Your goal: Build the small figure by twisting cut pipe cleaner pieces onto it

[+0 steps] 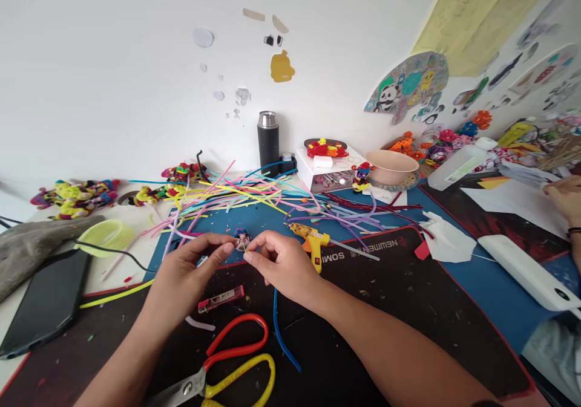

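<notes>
A small doll-like figure [242, 238] with a dark blue and red top and a pale face is between my two hands. My left hand [186, 271] is closed in a pinch at its left side. From the right, my right hand [287, 269] pinches at its front, where a thin yellowish strand shows by the fingertips. The fingers partly cover the figure. A blue pipe cleaner [282, 337] lies just below my right hand. Nearer me on the dark mat are a pink lighter [221, 299] and scissors [238, 358] with red and yellow handles.
Behind my hands spreads a pile of coloured pipe cleaners [245, 192]. A yellow glue gun [313, 242] lies right of my right hand. A phone [48, 301] is at left, a black thermos [269, 147] by the wall. Another person's hand [565, 198] shows at far right.
</notes>
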`<state>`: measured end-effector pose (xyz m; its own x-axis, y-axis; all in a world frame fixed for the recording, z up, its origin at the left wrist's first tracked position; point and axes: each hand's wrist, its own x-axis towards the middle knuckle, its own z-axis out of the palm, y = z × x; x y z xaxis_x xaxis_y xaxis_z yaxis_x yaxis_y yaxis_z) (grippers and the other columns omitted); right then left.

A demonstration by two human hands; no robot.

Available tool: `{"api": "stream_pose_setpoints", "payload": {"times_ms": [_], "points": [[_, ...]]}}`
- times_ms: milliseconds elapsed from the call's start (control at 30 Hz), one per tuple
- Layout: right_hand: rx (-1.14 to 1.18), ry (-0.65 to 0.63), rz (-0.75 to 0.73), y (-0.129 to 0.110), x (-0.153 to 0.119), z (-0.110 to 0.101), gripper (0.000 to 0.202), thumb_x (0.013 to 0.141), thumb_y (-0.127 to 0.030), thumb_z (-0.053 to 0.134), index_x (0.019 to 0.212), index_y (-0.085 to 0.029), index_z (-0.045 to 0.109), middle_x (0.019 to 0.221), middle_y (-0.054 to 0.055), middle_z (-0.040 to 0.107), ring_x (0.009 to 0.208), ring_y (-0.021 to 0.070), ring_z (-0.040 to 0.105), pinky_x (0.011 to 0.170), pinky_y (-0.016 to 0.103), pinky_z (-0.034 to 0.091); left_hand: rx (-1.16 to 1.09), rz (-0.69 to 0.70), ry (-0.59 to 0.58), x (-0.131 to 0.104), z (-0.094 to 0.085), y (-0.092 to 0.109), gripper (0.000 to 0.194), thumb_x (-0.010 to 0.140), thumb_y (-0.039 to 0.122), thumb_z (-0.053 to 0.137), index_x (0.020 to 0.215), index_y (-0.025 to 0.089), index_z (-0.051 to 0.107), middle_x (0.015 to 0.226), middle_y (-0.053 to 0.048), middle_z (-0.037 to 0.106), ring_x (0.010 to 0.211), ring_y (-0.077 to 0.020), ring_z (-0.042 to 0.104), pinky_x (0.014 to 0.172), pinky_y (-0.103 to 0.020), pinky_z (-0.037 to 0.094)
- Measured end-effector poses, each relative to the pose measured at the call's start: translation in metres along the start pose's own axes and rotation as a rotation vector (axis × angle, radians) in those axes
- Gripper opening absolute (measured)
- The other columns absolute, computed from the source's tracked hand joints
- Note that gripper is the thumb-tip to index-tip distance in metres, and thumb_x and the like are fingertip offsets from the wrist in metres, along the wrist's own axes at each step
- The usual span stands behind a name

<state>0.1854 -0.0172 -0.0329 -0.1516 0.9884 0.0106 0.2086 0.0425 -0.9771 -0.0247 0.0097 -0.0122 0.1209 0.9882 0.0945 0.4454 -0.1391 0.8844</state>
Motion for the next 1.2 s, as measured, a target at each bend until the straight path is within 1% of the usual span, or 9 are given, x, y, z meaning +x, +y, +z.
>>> {"api": "stream_pose_setpoints", "payload": {"times_ms": [100,167,367,567,667,767,867,1067,1200], "points": [[-0.036,0.015,-0.001,-0.0003,0.0001,0.0001,0.014,0.099,-0.037,0.079,0.101,-0.024,0.072,0.062,-0.007,0.059,0.055,0.0138,0.055,0.058,0.027,0.038,-0.075,-0.038,-0.13,-0.0068,0.0033,0.0122,0.05,0.08,0.076,0.081,0.094,0.028,0.087,0.104,-0.009,0.088,0.1,-0.0364,0.08,0.095,-0.044,0.062],[-0.062,0.021,-0.01,0.0004,-0.0004,0.001,0.013,0.098,-0.035,0.08,0.099,-0.025,0.071,0.061,-0.007,0.058,0.055,0.0141,0.054,0.059,0.027,0.037,-0.078,-0.039,-0.168,-0.0081,0.0055,0.0139,0.05,0.081,0.075,0.081,0.095,0.028,0.087,0.103,-0.009,0.088,0.098,-0.0355,0.08,0.094,-0.043,0.061],[-0.084,0.002,-0.074,0.0024,-0.0029,0.0036,0.01,0.099,-0.034,0.075,0.099,-0.025,0.072,0.061,-0.007,0.058,0.056,0.0141,0.053,0.061,0.028,0.038,-0.06,0.002,-0.152,-0.0087,0.0072,0.0064,0.043,0.088,0.068,0.078,0.091,0.025,0.083,0.092,-0.006,0.084,0.086,-0.0285,0.075,0.08,-0.035,0.057],[-0.052,-0.017,-0.065,0.0002,-0.0032,0.001,0.017,0.103,-0.041,0.07,0.107,-0.025,0.077,0.065,-0.004,0.061,0.056,0.0153,0.056,0.058,0.028,0.038,-0.037,0.005,-0.154,-0.0065,0.0023,0.0074,0.05,0.091,0.074,0.073,0.094,0.024,0.08,0.091,-0.007,0.081,0.086,-0.0277,0.073,0.078,-0.033,0.057],[0.004,0.011,-0.048,-0.0003,-0.002,-0.0012,0.024,0.103,-0.046,0.07,0.112,-0.025,0.077,0.066,-0.003,0.06,0.056,0.0155,0.057,0.056,0.028,0.039,-0.026,0.006,-0.193,-0.006,0.0011,0.0086,0.055,0.091,0.077,0.07,0.094,0.024,0.08,0.089,-0.007,0.079,0.083,-0.027,0.071,0.074,-0.032,0.056],[0.016,0.024,-0.04,0.0,-0.0011,-0.0018,0.024,0.103,-0.048,0.071,0.104,-0.024,0.075,0.067,-0.003,0.061,0.056,0.015,0.057,0.056,0.028,0.039,-0.005,0.02,-0.252,-0.0073,0.0025,0.0102,0.054,0.092,0.077,0.068,0.092,0.024,0.081,0.085,-0.005,0.078,0.078,-0.0251,0.068,0.071,-0.031,0.054],[-0.001,0.011,-0.038,0.0003,-0.0011,-0.0009,0.021,0.102,-0.045,0.072,0.096,-0.024,0.073,0.067,-0.003,0.062,0.057,0.0146,0.057,0.057,0.027,0.039,-0.015,0.013,-0.28,-0.0087,0.0045,0.0118,0.053,0.092,0.075,0.069,0.089,0.024,0.08,0.082,-0.005,0.076,0.077,-0.0247,0.067,0.07,-0.03,0.054],[-0.004,0.008,-0.046,0.0003,-0.0023,-0.0001,0.02,0.102,-0.045,0.073,0.099,-0.024,0.073,0.067,-0.003,0.063,0.057,0.0145,0.058,0.056,0.027,0.04,-0.03,0.026,-0.331,-0.0095,0.006,0.0141,0.052,0.093,0.074,0.069,0.086,0.024,0.082,0.081,-0.005,0.078,0.075,-0.0252,0.068,0.068,-0.031,0.054],[0.035,0.001,-0.033,-0.0011,-0.002,-0.0012,0.02,0.103,-0.042,0.072,0.096,-0.023,0.07,0.064,-0.005,0.061,0.052,0.0129,0.057,0.054,0.026,0.041,-0.084,0.016,-0.353,-0.0104,0.0078,0.0145,0.048,0.092,0.072,0.073,0.091,0.025,0.083,0.085,-0.005,0.081,0.077,-0.0258,0.071,0.07,-0.031,0.057]]}}
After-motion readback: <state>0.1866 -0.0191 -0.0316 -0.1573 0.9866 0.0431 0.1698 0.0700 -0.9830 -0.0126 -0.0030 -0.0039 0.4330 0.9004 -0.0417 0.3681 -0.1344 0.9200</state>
